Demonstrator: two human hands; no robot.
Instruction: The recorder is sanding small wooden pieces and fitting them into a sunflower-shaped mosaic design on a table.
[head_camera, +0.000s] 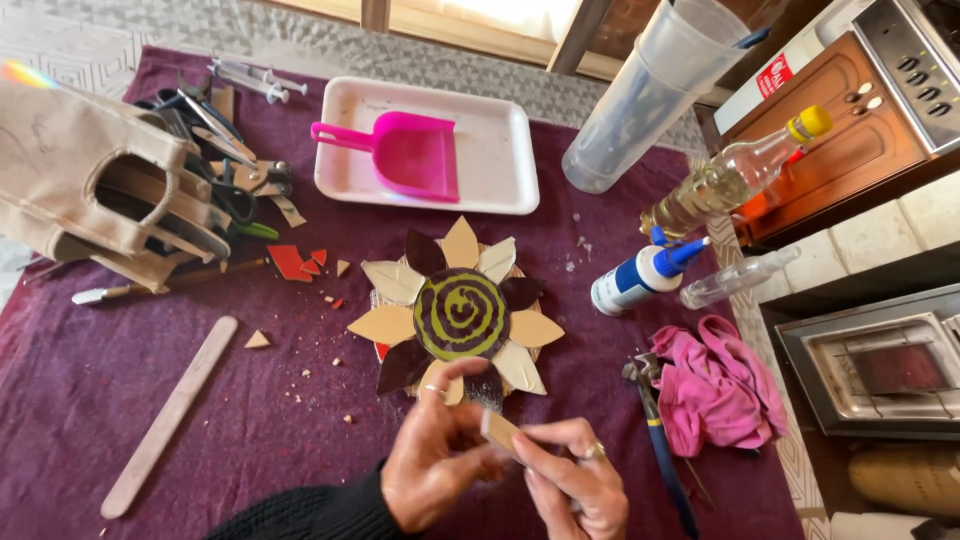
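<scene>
Purple tablecloth (120, 400), near edge: I see left hand (440, 465) and right hand (570, 485) both pinching one beige tile piece (497, 430), just below the sunflower mosaic (458, 312).

head camera looks steeply down, close over the table (120, 400).

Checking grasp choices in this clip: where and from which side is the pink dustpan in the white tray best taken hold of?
By its handle. The pink dustpan lies flat in the white tray, handle pointing to the tray's left end, free of the scoop. Coming from above at that end looks easiest.
</scene>
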